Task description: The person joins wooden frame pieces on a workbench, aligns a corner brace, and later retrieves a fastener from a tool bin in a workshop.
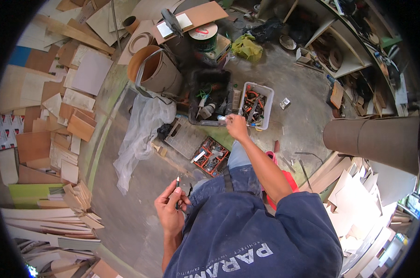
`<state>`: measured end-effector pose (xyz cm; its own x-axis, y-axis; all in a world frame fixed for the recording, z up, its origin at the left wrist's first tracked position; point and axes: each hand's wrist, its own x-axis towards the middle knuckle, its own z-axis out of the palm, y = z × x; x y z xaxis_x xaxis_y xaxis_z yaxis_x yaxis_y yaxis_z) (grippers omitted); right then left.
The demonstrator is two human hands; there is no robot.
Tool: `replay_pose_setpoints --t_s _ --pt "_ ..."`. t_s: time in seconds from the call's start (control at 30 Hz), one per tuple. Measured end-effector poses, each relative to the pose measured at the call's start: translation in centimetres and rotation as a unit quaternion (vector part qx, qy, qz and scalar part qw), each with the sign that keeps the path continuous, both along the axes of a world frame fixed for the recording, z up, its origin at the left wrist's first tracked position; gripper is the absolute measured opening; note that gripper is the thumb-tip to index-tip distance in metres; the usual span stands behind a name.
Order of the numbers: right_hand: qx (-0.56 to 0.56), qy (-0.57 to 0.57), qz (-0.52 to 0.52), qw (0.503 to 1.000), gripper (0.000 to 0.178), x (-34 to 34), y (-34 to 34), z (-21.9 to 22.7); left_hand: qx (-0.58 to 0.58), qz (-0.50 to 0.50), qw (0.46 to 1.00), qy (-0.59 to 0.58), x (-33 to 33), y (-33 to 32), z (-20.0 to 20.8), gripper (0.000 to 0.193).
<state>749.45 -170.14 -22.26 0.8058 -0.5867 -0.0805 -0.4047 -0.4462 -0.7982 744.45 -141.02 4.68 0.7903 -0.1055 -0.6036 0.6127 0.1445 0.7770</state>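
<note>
My left hand [169, 206] is closed around a slim black pencil [178, 183], its pale tip pointing up. My right hand [237, 127] reaches forward with fingers pinched at the near right corner of a black bin [191, 111]. By those fingertips is a small pale-blue and whitish item [222, 118], too small to name. Beside that hand stands a white plastic box [268, 106] full of mixed tools and small parts. Below the black bin lies an open case [184, 137] whose orange-edged compartments [212, 155] hold many small pieces.
A tall brown bucket [166, 76] and crumpled plastic sheeting [143, 134] are at the left. Wood offcuts [57, 106] cover the far left. A big brown roll [372, 141] lies at the right, below shelving [353, 51]. A paintbrush [160, 149] rests on the floor.
</note>
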Motion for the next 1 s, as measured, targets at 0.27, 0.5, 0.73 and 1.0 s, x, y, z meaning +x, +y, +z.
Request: replay_pose_setpoints --t_s 0.27,0.5,0.73,1.0 --pt "0.214 0.026 -0.051 0.975 0.017 3.5 -0.7 -1.9 0.020 0.063 0.998 -0.006 1.1 -1.8 -1.4 0.029" --pt "0.236 0.064 -0.038 0.969 0.016 4.5 -0.2 -2.4 0.088 0.058 0.994 -0.034 1.6 0.1 -1.7 0.029" --pt "0.006 0.150 0.035 0.988 0.021 -3.2 -0.8 -7.0 0.191 0.027 0.974 -0.117 -0.3 3.9 -2.8 0.027" --pt "0.132 0.109 -0.288 0.942 0.016 -24.7 4.9 -2.1 0.112 -0.050 0.986 -0.117 0.5 15.1 -6.2 0.025"
